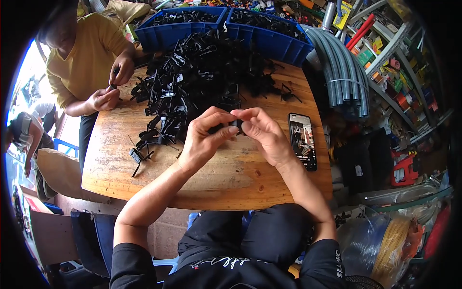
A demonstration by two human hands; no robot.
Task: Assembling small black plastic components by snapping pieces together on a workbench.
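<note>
Head view, looking down on a round wooden table [231, 178], grain and knots visible, varnish worn.

Left hand [204, 139] and right hand [262, 132] meet above the table's middle. Both are closed in a pinch on one small black plastic part [234, 126]; thumbs and forefingers press on it from either side. The part is mostly hidden by the fingertips, so its shape cannot be told.

Behind the hands, a big loose pile of black plastic clips [202, 77] covers the far half of the table: angular, thin-armed, matte, tangled. A few strays [140, 155] lie apart near the left edge.

A smartphone [302, 140] lies flat to the right of the right hand, screen lit, glossy.

Two blue plastic crates [221, 21] stand at the far edge, holding more black pieces.

A bundle of grey ribbed hoses [341, 72] hangs at the right.

A person in a yellow shirt [82, 58] sits at the left, their hands [113, 86] on a small black piece.
</note>
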